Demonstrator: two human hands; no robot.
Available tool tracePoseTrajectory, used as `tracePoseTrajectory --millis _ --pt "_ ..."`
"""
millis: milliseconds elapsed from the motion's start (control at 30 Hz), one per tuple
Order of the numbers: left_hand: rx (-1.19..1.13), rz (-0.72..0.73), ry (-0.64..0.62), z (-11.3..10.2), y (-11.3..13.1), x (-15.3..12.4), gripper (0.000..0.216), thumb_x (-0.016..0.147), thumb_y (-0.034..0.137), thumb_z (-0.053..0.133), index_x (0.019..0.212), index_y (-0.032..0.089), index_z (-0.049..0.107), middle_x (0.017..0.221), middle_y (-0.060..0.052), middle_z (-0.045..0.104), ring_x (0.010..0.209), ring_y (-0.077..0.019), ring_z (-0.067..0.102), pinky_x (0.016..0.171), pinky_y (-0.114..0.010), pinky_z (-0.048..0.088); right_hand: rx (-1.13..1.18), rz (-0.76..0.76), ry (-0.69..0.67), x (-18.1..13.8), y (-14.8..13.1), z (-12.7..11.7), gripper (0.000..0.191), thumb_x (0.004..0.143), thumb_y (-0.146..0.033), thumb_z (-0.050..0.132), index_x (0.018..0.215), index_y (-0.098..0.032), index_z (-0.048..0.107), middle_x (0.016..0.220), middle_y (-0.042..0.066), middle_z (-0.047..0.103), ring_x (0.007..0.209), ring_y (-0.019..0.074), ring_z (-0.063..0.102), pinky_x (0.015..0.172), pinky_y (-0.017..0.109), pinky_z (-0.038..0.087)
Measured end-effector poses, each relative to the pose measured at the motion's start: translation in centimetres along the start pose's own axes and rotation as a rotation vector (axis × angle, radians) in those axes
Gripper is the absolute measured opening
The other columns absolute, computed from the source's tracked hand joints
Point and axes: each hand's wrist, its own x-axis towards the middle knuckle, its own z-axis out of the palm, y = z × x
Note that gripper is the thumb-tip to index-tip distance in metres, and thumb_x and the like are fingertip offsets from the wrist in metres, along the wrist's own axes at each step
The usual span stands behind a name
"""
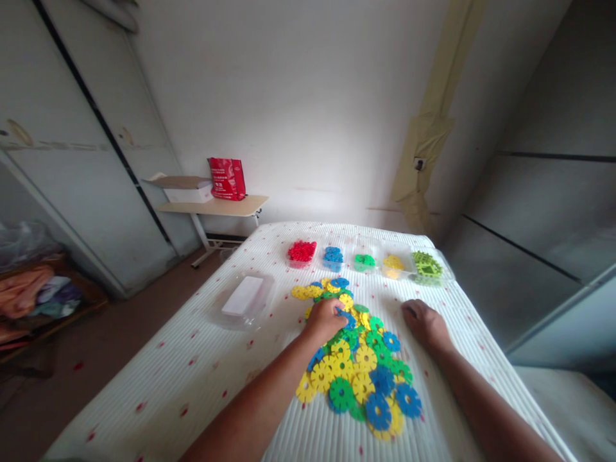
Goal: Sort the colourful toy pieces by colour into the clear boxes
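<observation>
A heap of flat notched discs [341,366] in yellow, green and blue spreads over the white quilted cover in front of me. At the heap's far left part, my left hand [325,319] is closed, with thumb and fingers pinching a blue notched disc [347,318]. To the right of the heap, my right hand [427,323] rests on the cover, its fingers curled in and apart from the discs. No disc shows in it, though its palm side is hidden.
Clear tubs stand in a row behind the heap: red pieces [302,251], blue discs [333,258], green discs [364,262], yellow discs [393,265] and light-green pieces [427,265]. A clear plastic lid [245,299] lies left. Beyond, a small table [240,205] bears a red bag [228,179].
</observation>
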Motion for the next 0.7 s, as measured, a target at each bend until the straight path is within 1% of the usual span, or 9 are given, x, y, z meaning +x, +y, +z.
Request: tracePoseTrajectory --millis 100,167,333,433,600,700 --pt "0.049 0.026 0.003 -0.2 0.7 -0.4 0.040 0.055 0.019 0.067 0.096 0.018 0.067 0.090 -0.003 0.064 0.084 -0.0182 0.059 0.078 -0.028 0.046 -0.002 0.001 -0.002 0.0 0.1 0.1 0.026 0.079 -0.028 0.039 0.079 -0.020 0.063 0.081 0.005 0.065 0.071 0.0167 0.060 0.064 0.025 0.041" --pt "0.071 0.066 -0.003 -0.1 0.9 -0.6 0.042 0.056 0.019 0.068 0.098 0.018 0.067 0.098 -0.004 0.063 0.089 -0.0193 0.059 0.082 -0.029 0.046 -0.001 0.001 -0.004 0.0 0.2 0.1 0.026 0.079 -0.028 0.039 0.079 -0.020 0.064 0.081 0.004 0.065 0.071 0.0164 0.060 0.065 0.025 0.041" --pt "0.085 0.182 -0.030 0.4 0.8 -0.7 0.037 0.060 0.012 0.063 0.097 0.018 0.067 0.101 -0.005 0.065 0.095 -0.0194 0.059 0.090 -0.030 0.044 0.002 0.002 -0.007 0.0 0.2 0.2 0.026 0.079 -0.028 0.039 0.080 -0.020 0.064 0.083 0.005 0.065 0.072 0.0163 0.060 0.065 0.025 0.042" --pt "0.064 0.197 -0.025 0.7 0.5 -0.6 0.039 0.060 0.008 0.061 0.098 0.018 0.066 0.099 -0.005 0.065 0.096 -0.0187 0.059 0.089 -0.029 0.045 0.005 0.003 -0.004 0.0 0.2 0.1 0.025 0.079 -0.027 0.039 0.080 -0.020 0.064 0.084 0.005 0.066 0.071 0.0159 0.059 0.064 0.024 0.041" --pt "0.060 0.198 0.010 0.8 0.4 -0.8 0.048 0.058 0.006 0.060 0.104 0.018 0.063 0.096 -0.004 0.063 0.090 -0.0176 0.058 0.084 -0.029 0.045 0.004 0.003 -0.009 0.0 0.1 0.0 0.025 0.079 -0.027 0.039 0.079 -0.019 0.063 0.083 0.005 0.065 0.072 0.0165 0.060 0.064 0.025 0.042" --pt "0.026 0.197 0.027 0.8 0.4 -0.8 0.046 0.057 0.005 0.058 0.100 0.020 0.064 0.095 -0.002 0.064 0.087 -0.0160 0.058 0.080 -0.026 0.045 0.001 0.000 -0.005 0.0 0.1 0.0 0.025 0.079 -0.027 0.039 0.079 -0.020 0.063 0.083 0.005 0.065 0.071 0.0161 0.059 0.064 0.025 0.042"
